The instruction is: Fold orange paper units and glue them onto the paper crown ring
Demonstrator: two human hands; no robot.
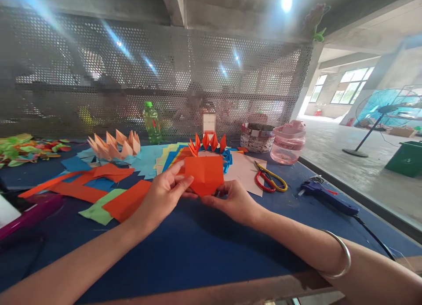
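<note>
Between my two hands, above the blue table, is a piece of orange paper (204, 174) with a vertical crease and its lower corners folded to a point. My left hand (169, 188) pinches its left edge between thumb and fingers. The fingers of my right hand (234, 199) grip the lower right side, thumb in front. Just behind the paper stands a ring of folded orange and blue paper points (213, 142), partly hidden by it. Sheets of orange paper (127, 201) and a light green sheet (102, 207) lie to the left of my left hand.
Red-and-yellow scissors (271, 177) rest on a pale pink sheet (245, 173). A blue glue gun (329, 197) lies at right, its cord over the table edge. Behind are a pink jug (288, 143), a woven basket (256, 140), a green bottle (152, 124) and a peach paper ring (115, 147).
</note>
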